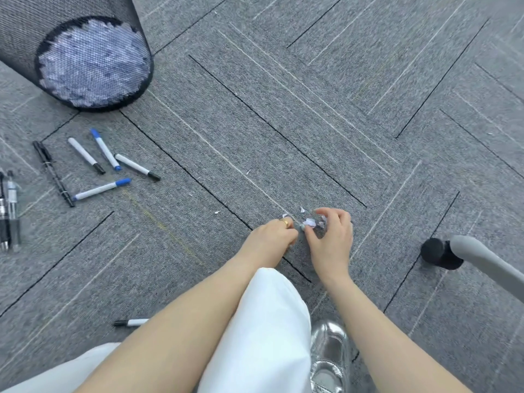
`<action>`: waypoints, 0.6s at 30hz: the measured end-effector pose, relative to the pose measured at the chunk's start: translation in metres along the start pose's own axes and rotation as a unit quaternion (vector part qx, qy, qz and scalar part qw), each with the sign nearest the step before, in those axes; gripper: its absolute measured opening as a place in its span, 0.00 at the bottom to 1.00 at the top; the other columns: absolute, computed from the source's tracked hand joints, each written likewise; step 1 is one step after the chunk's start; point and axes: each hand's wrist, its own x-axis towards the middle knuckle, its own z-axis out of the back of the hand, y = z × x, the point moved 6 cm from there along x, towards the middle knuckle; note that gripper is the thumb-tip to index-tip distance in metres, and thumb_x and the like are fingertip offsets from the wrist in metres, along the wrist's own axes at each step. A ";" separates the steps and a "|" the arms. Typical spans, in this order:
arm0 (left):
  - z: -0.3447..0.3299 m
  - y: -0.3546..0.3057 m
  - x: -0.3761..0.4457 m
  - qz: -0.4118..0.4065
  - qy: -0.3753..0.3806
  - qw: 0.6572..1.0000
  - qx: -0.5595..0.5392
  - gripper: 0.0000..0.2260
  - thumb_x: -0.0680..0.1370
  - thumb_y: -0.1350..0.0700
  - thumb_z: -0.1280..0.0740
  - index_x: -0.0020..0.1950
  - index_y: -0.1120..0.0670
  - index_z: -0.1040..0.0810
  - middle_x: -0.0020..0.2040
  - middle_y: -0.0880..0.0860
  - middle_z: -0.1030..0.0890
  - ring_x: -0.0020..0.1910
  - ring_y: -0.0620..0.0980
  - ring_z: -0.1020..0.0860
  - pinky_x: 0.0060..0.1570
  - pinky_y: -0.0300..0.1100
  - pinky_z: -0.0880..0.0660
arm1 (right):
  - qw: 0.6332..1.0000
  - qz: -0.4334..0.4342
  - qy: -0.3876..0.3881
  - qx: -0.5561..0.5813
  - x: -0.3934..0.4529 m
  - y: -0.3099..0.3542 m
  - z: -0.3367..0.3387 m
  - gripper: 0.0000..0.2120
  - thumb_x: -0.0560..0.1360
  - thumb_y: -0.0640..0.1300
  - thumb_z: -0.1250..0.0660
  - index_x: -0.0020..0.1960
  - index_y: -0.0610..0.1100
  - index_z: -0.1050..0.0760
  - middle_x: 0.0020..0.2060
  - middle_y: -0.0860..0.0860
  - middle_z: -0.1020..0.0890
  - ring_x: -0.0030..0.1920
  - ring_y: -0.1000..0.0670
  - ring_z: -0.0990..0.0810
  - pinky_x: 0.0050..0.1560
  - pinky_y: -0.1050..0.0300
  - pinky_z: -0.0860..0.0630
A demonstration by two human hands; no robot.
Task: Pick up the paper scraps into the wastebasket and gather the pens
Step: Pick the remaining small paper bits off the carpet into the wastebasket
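Both my hands are down on the grey carpet, close together. My right hand (330,236) pinches small white paper scraps (309,222) between thumb and fingers. My left hand (273,236), with a gold ring, is curled beside it, fingers closed; I cannot see what it holds. Tiny loose scraps (302,209) lie just beyond the fingers. The black mesh wastebasket (25,29) stands at the far left, with white scraps visible through its mesh. Several pens and markers (99,165) lie scattered below it, two more pens (10,211) at the left edge, and one marker (130,322) by my knee.
A grey chair leg with a black caster (439,252) stands to the right of my hands. My white trouser leg (263,336) and a silver shoe (329,355) fill the bottom centre. Small specks (217,212) lie on the carpet to the left of my hands.
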 end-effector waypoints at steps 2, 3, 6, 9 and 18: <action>0.002 -0.003 0.002 -0.017 -0.007 0.999 0.026 0.06 0.78 0.58 0.41 0.51 0.55 0.26 0.52 0.55 0.27 0.50 0.57 0.26 0.39 0.46 0.33 | 0.999 -0.042 0.001 0.003 0.001 -0.009 0.002 0.20 0.69 0.46 0.28 0.58 0.48 0.29 0.57 0.49 0.30 0.56 0.49 0.32 0.61 0.49 0.38; 0.002 -0.004 0.002 -0.025 -0.011 0.999 0.034 0.06 0.78 0.59 0.41 0.51 0.55 0.26 0.51 0.55 0.27 0.50 0.57 0.26 0.39 0.47 0.32 | 0.998 -0.057 0.007 0.010 0.002 -0.013 0.002 0.21 0.69 0.48 0.28 0.60 0.48 0.30 0.58 0.50 0.31 0.58 0.50 0.33 0.62 0.48 0.39; 0.008 -0.005 0.004 -0.010 -0.025 0.999 0.022 0.06 0.79 0.59 0.42 0.53 0.56 0.28 0.50 0.55 0.25 0.50 0.57 0.25 0.41 0.48 0.31 | 0.998 -0.057 0.024 0.008 0.002 -0.016 0.001 0.22 0.70 0.49 0.29 0.62 0.49 0.30 0.59 0.52 0.29 0.59 0.51 0.32 0.62 0.48 0.40; 0.009 -0.003 0.005 0.023 -0.038 0.998 -0.037 0.08 0.78 0.57 0.40 0.56 0.57 0.31 0.51 0.56 0.22 0.52 0.59 0.24 0.46 0.52 0.27 | 0.999 -0.026 0.036 0.023 0.001 -0.012 -0.001 0.18 0.71 0.46 0.30 0.60 0.49 0.27 0.54 0.53 0.26 0.55 0.51 0.28 0.59 0.51 0.37; 0.020 0.013 0.010 0.126 -0.125 0.974 -0.141 0.07 0.79 0.57 0.39 0.54 0.56 0.26 0.53 0.53 0.26 0.49 0.54 0.25 0.45 0.46 0.30 | 0.996 0.031 0.077 0.030 0.003 -0.008 0.001 0.06 0.74 0.39 0.34 0.50 0.43 0.19 0.42 0.52 0.22 0.41 0.55 0.25 0.45 0.65 0.30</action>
